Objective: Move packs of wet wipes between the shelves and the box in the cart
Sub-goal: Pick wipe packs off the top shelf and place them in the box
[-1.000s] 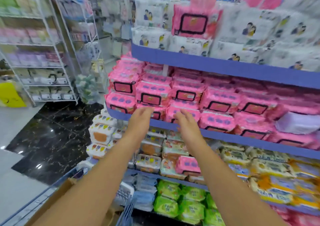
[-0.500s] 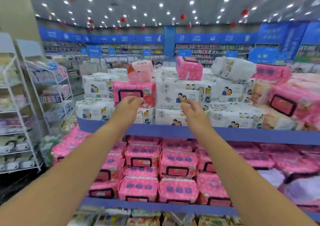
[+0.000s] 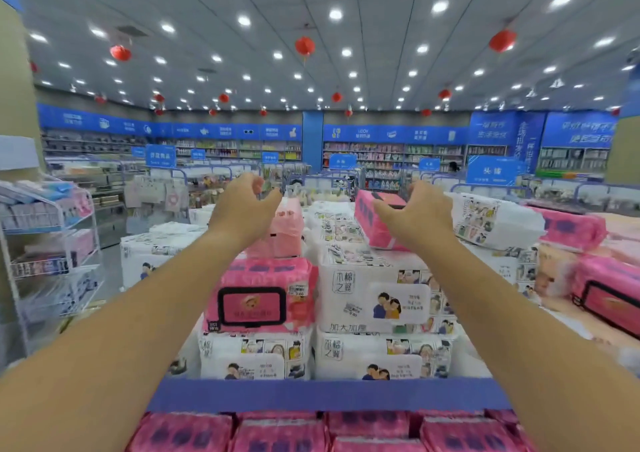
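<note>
Pack (image 3: 372,225), pink, tilted on the top shelf (image 3: 325,394), lies just left of the right hand (image 3: 420,216), which cups its near end, grasp not determinable; left hand (image 3: 242,209) is farther, loosely curled, empty

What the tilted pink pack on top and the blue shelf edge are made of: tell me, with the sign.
Tilted pink pack: thin soft plastic film, slightly glossy; its wrap creases at the end. Blue shelf edge: probably painted metal, smooth and matte; blur leaves plastic possible.
</note>
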### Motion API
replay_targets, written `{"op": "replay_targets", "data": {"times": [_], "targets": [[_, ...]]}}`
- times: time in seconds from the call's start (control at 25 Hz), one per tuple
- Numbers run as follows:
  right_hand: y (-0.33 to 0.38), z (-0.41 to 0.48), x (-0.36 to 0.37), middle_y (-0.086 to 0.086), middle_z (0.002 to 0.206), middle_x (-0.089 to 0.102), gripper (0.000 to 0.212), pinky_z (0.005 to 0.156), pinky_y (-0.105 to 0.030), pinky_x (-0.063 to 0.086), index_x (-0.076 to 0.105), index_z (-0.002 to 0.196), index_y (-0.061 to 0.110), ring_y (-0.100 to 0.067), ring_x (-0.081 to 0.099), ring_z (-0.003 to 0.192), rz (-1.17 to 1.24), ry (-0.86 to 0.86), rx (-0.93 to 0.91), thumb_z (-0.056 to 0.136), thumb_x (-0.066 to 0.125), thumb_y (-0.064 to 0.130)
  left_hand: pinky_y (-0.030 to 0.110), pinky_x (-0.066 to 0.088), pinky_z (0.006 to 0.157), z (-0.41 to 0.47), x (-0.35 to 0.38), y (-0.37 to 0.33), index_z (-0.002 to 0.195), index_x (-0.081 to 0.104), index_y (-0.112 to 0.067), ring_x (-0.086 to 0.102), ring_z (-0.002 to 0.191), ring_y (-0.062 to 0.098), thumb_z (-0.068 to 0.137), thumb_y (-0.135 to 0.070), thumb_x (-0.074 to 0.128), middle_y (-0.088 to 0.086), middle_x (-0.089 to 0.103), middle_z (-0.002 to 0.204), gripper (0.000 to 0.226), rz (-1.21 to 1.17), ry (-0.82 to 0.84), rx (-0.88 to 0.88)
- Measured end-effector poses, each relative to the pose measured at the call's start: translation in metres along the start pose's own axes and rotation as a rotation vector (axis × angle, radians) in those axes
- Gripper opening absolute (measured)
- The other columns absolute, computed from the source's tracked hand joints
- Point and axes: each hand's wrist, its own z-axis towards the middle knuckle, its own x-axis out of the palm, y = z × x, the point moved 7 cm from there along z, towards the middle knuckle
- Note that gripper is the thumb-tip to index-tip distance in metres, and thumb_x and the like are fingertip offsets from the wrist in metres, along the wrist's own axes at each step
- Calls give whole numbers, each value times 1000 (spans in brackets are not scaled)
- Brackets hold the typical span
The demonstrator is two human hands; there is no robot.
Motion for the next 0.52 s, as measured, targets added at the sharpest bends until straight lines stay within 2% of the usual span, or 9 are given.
{"op": "replay_targets", "data": {"times": [0.08,0.16,0.2,0.28,0.36,0.4,0.48,0.52], "targets": [[-12,14,26,-14,134,45,88,96,-49,50,38,139,13,-35,49,121,-91,178,143,76,64,67,35,49,76,21,13,28,119,57,-8,62,89,24,93,-42,61,4,63,103,43,-92,73,-237],[-22,18,42,-15,131,48,92,93,-46,54,34,140,13,-34,54,115,-100,249,213,71,71,61,30,51,57,19,37,52,106,64,-6,64,61,23,92,-44,64,5,66,74,40,-343,331,-541],[-25,20,45,-14,127,51,93,90,-46,56,34,139,12,-33,57,110,-104,243,228,68,73,59,27,51,52,16,44,58,100,66,-9,63,55,21,92,-48,64,4,65,68,39,-378,440,-611],[-25,22,46,-14,124,51,94,85,-43,58,32,139,12,-32,59,106,-122,231,243,66,74,56,30,54,58,18,43,64,98,65,-13,63,62,21,85,-55,71,5,65,80,45,-369,530,-657],[-24,19,45,-14,123,51,92,83,-43,59,32,139,13,-32,60,103,-124,220,245,68,75,54,34,58,66,19,37,65,107,65,-8,64,70,24,74,-60,80,10,65,93,63,-340,582,-711],[-23,16,44,-13,122,51,90,82,-44,60,34,137,13,-31,61,102,-104,201,233,67,74,53,33,59,64,17,36,63,110,64,-4,67,71,26,70,-61,82,12,66,95,72,-322,612,-746],[-22,7,39,-12,119,54,86,81,-47,60,39,133,14,-32,62,100,-47,129,193,64,72,52,35,61,64,11,41,56,114,64,2,73,76,27,67,-56,86,16,70,98,77,-354,659,-805],[-22,1,37,-11,117,56,84,80,-47,60,41,131,15,-32,61,100,-12,86,166,61,71,52,39,62,70,8,46,49,114,65,1,75,81,28,67,-49,88,16,72,102,73,-398,653,-802]]}}
